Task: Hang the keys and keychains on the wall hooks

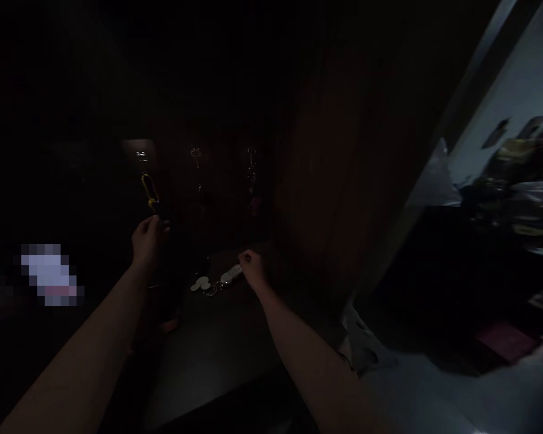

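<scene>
In dim light, my left hand is raised with its fingers closed at the lower end of a yellow cord loop. The loop hangs below a small hook on a pale backing; the dark part at the fingers is hard to make out. My right hand pinches one end of a keychain just above the shelf surface. This keychain has a pale oblong tag, a metal ring and a whitish rounded charm at its far end.
Two more hooks, a middle one and a right one, carry small hanging items, one with a pinkish piece. A dark wooden panel stands to the right. Beyond it are plastic bags and clutter. A blurred-out bright patch lies left.
</scene>
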A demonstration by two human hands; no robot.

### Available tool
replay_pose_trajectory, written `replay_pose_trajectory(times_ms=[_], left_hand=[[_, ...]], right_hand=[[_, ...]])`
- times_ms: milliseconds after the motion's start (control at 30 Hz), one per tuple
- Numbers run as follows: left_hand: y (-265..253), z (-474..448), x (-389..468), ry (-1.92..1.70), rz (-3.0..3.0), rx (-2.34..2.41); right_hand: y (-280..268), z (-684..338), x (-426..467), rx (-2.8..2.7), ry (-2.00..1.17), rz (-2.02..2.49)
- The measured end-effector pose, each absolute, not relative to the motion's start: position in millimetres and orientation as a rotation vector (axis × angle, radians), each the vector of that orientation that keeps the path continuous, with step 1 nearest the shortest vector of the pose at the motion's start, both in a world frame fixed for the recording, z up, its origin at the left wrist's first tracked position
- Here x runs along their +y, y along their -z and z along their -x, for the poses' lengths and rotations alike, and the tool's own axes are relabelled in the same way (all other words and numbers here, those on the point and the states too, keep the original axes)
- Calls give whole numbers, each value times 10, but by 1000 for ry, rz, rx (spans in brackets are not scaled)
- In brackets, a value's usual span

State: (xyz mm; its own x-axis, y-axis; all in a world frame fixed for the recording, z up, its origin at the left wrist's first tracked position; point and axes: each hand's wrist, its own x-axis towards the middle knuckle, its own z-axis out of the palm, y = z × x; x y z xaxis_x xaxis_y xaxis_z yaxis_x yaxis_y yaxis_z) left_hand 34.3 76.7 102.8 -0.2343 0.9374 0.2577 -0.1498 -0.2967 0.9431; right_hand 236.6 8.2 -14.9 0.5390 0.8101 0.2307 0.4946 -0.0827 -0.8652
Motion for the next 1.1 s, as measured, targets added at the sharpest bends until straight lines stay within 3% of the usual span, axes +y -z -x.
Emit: replay_pose_trajectory(times_ms=[500, 1100], left_hand=[[-362, -182, 13, -1367, -1379, 1363], [-317, -222, -16, -1174, -1661, 1455]], right_hand=[[17, -2340, -29, -1151, -387, 1831], [-95, -2306, -92, -1157, -380, 1916]])
